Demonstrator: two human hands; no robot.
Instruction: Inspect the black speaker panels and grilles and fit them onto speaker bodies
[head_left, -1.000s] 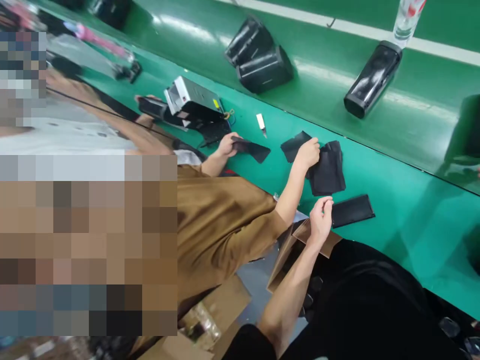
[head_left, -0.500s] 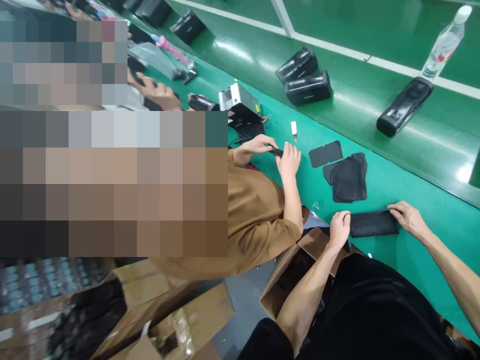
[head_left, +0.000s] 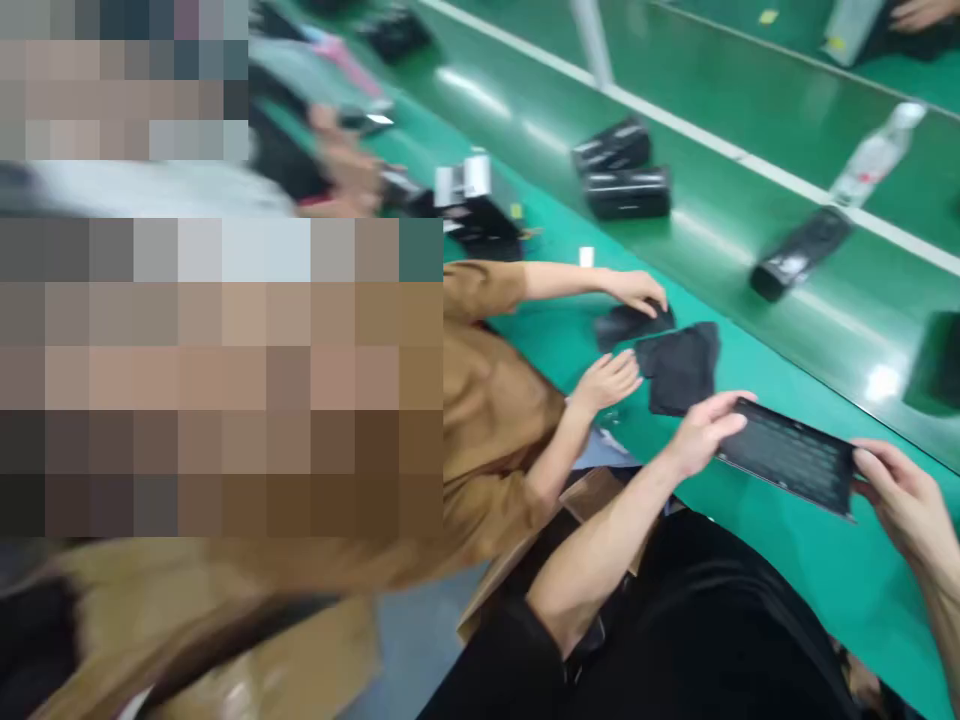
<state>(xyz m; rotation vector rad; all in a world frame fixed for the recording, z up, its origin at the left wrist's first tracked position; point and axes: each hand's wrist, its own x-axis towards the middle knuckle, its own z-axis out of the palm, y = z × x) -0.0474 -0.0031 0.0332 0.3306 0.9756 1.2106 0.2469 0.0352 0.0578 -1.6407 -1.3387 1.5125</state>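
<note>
A thin black rectangular grille panel (head_left: 791, 460) is held up above the green table, tilted, with a faint lattice pattern on the face toward me. My left hand (head_left: 707, 432) is closed on its left end, thumb on the face. The right end is pinched by my right hand (head_left: 904, 490). Just beyond my left hand lies a pile of thin black fabric-like sheets (head_left: 682, 375). A co-worker's hand (head_left: 637, 290) reaches over a dark flat piece (head_left: 626, 325) beside the pile, and the other hand (head_left: 609, 382) is near the pile's left edge.
Black box-shaped speakers (head_left: 626, 193) sit on the shiny green belt (head_left: 720, 240) beyond the table. A clear bottle (head_left: 877, 155) stands behind another speaker (head_left: 801, 255). The co-worker in a brown shirt (head_left: 495, 390) is close on my left. Cardboard boxes (head_left: 300, 660) are on the floor.
Both my hands have lifted the panel and moved it right, tilting it so its lattice face shows. The co-worker's hands have moved right, toward the black sheets.
</note>
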